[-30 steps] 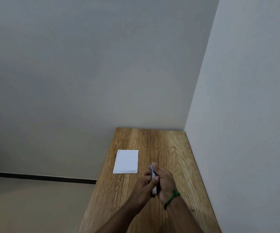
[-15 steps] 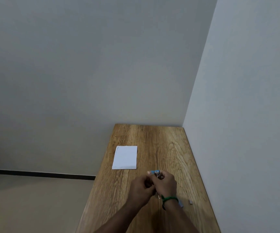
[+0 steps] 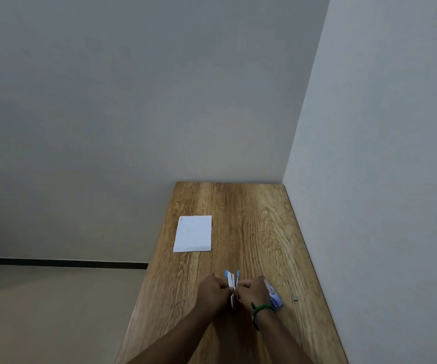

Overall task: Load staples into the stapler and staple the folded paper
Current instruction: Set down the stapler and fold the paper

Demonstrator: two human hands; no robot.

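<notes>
A small blue and silver stapler [image 3: 232, 281] is held above the wooden table [image 3: 259, 227], its two halves spread apart and pointing away from me. My left hand [image 3: 213, 290] grips its left side and my right hand [image 3: 254, 290], with a green wristband, grips its right side. The folded white paper [image 3: 193, 233] lies flat near the table's left edge, well beyond the hands. A small blue and white staple box [image 3: 275, 298] lies on the table just right of my right hand. Any staples inside the stapler are too small to make out.
A tiny grey object [image 3: 295, 298], perhaps a strip of staples, lies on the table right of the box. A white wall runs along the table's right edge and another behind its far end. The floor drops away past the left edge.
The hands have drawn back toward me and lowered. The stapler, held shut between them before, now shows its two halves spread apart. The staple box has come into view beside my right hand.
</notes>
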